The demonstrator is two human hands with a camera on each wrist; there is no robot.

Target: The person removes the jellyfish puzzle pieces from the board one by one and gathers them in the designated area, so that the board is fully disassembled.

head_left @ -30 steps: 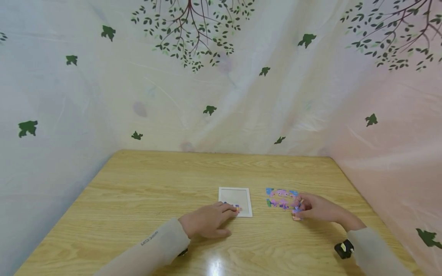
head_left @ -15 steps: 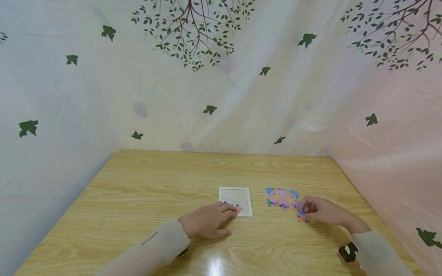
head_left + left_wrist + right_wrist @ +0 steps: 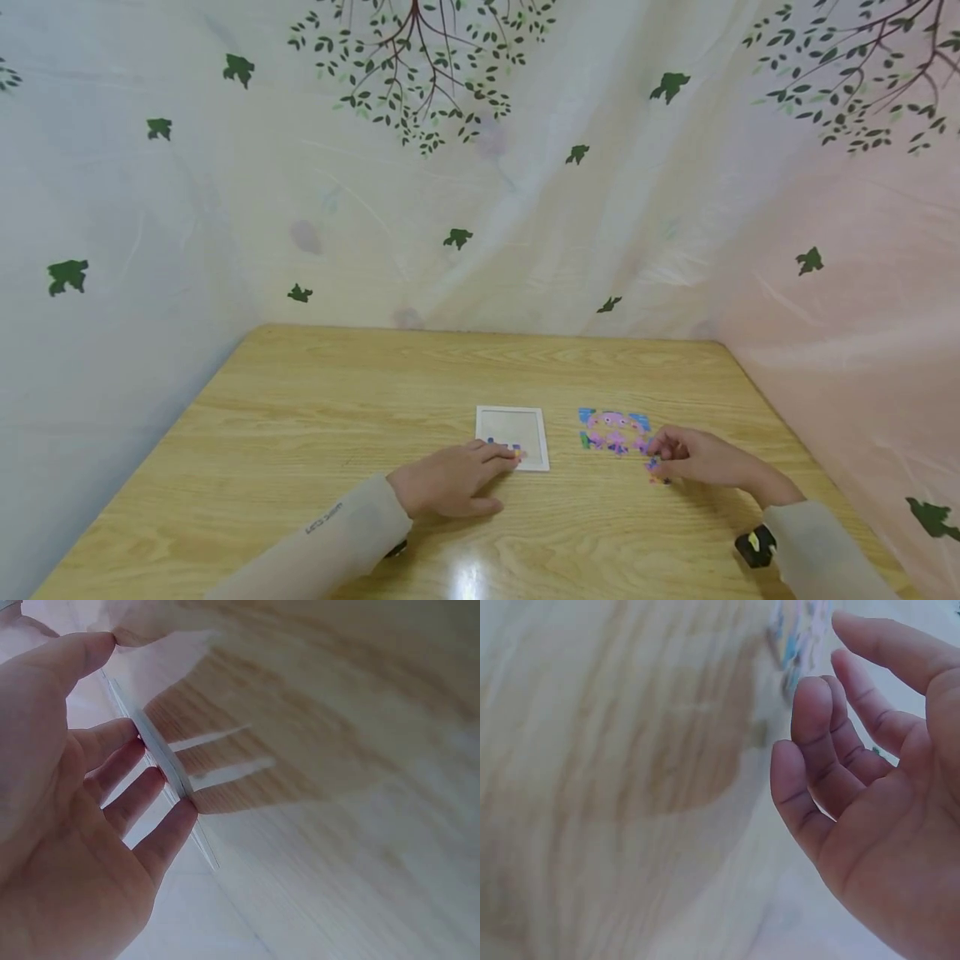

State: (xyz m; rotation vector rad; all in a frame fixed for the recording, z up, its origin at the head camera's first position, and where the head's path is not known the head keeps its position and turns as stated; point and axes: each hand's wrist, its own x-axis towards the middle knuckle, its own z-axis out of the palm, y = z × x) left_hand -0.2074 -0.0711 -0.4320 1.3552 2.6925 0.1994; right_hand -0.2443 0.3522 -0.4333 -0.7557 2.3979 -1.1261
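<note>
My left hand [image 3: 453, 479] lies over the lower left of a white square puzzle frame [image 3: 546, 442], fingertips resting on it. In the left wrist view, fingers [image 3: 169, 836] touch the frame's edge [image 3: 161, 754] and the thumb stands apart. Inside the frame, a few coloured puzzle pieces [image 3: 517, 451] show beside the fingers. To the right lies a partly joined jigsaw [image 3: 612, 421] with a pink cartoon figure. At its lower right corner my right hand [image 3: 701, 457] pinches a colourful puzzle piece [image 3: 652, 468], partly hidden by the fingers. The right wrist view shows curled fingers [image 3: 810, 720] beside the blurred pieces [image 3: 799, 637].
Both hands work over a wood-grain table [image 3: 337, 392]. A pale cloth [image 3: 375, 208] printed with leaves and branches hangs behind and at both sides. A black wrist device [image 3: 756, 546] sits under the right sleeve.
My right hand has shifted slightly right with the puzzle piece at the jigsaw's lower right corner, then stayed there. My left hand has kept its place on the frame.
</note>
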